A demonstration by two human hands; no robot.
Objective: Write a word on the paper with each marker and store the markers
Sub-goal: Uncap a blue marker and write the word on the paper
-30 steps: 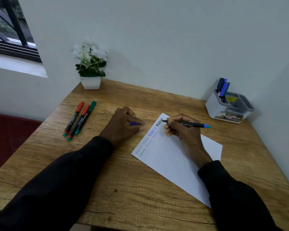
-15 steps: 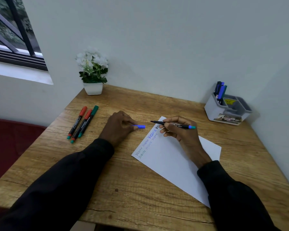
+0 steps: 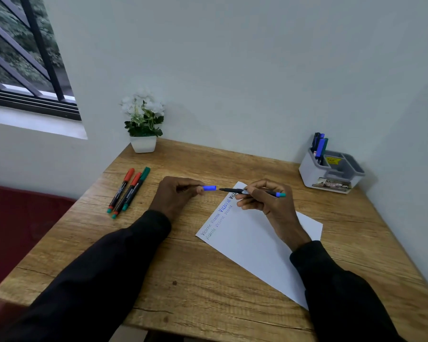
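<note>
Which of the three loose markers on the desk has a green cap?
The rightmost marker, nearest the left hand; the other two markers have red caps.

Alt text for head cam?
Right hand holds an uncapped marker, tip facing the blue cap pinched in the left hand, over a desk and handwritten paper. Three markers lie at left; more stand in an organizer.

Free to pass over bare table (image 3: 195, 287) near-centre and right of paper (image 3: 252, 245). Blocked at left by three markers (image 3: 128, 192), back-left by plant pot (image 3: 143, 143), back-right by organizer (image 3: 311, 176). Open along back edge between pot and organizer.
</note>
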